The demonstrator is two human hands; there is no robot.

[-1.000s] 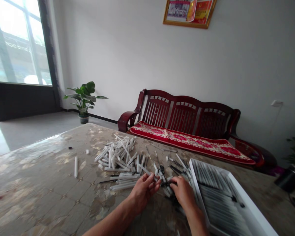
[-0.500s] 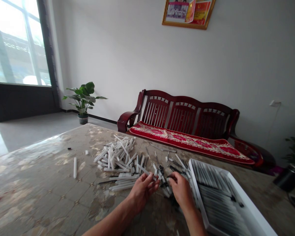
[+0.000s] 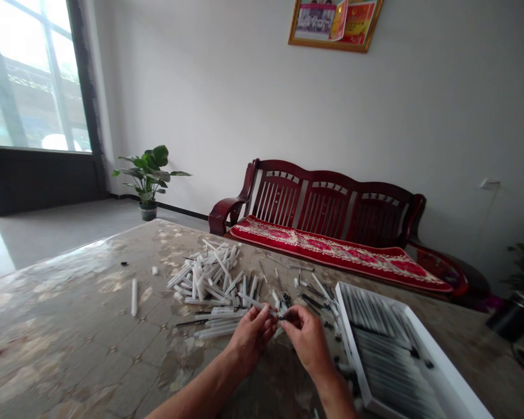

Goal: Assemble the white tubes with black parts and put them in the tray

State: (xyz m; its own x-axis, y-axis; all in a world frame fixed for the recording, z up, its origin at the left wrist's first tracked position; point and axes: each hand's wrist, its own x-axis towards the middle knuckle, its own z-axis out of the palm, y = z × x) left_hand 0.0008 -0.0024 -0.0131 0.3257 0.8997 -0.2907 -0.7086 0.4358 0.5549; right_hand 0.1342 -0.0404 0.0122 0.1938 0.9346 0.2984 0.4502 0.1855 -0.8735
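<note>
My left hand (image 3: 252, 337) is closed round a translucent white pen barrel (image 3: 252, 301), which slants up to the left past the fingertips. At the barrel's right end my right hand (image 3: 309, 340) pinches a small dark pen part (image 3: 282, 318); its exact kind is too small to tell. The two hands nearly touch. Just beyond them lies a heap of white pen barrels (image 3: 213, 270), with a row of longer pens (image 3: 218, 331) beside my left hand. Dark pen pieces (image 3: 312, 301) are scattered behind my right hand.
On the right stands a white box (image 3: 448, 361) holding many pens in rows. A single white barrel (image 3: 134, 297) and a small black piece (image 3: 123, 263) lie on the patterned table (image 3: 91, 343). Past the table's far edge is a red wooden bench (image 3: 323, 198).
My right hand has moved left from the scattered pieces to the end of the pen barrel, with a small dark part now in its fingertips. My left hand stays nearly still.
</note>
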